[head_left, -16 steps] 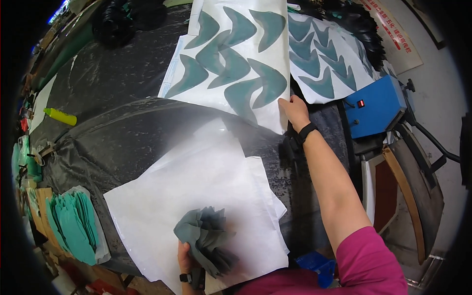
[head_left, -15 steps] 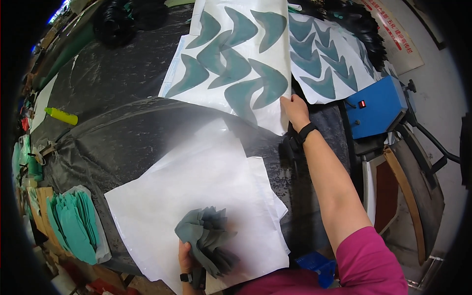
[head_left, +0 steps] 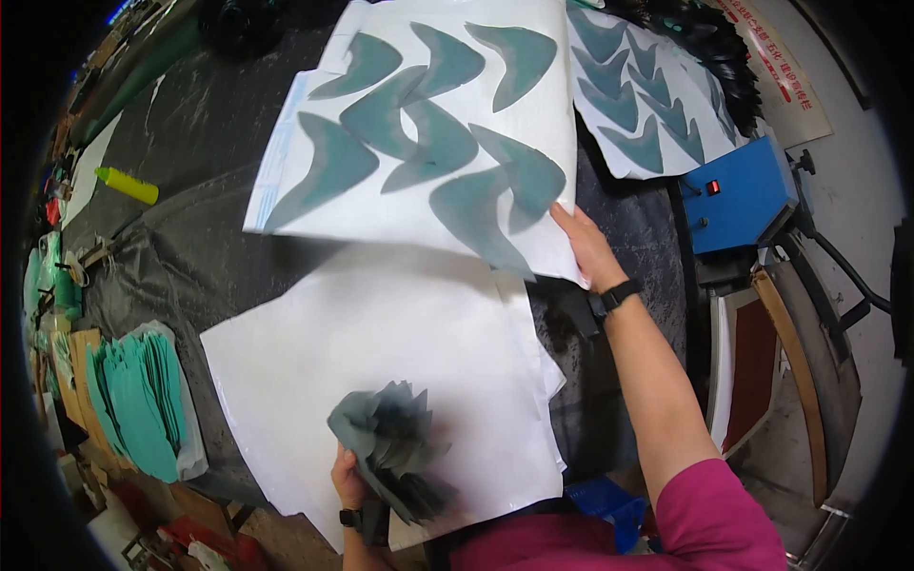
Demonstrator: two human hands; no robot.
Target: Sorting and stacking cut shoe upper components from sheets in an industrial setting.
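Paper stack [head_left: 286,381]: far end hidden by the raised sheet [head_left: 390,214], whose own top is cut off by the frame. Right hand [head_left: 587,249], past the stack's far right: some fingers out of sight under the sheet. Left hand [head_left: 349,481], at the stack's near end: fingers partly behind the grey-green bundle [head_left: 390,438]; layers overlap, can't count. Blue bin [head_left: 619,514], right of the stack's near end: partly behind the sleeve [head_left: 714,504]. Black heap [head_left: 238,24], beyond the stack, left: cut by top edge. Clutter [head_left: 48,276], far left of stack: too small to identify.
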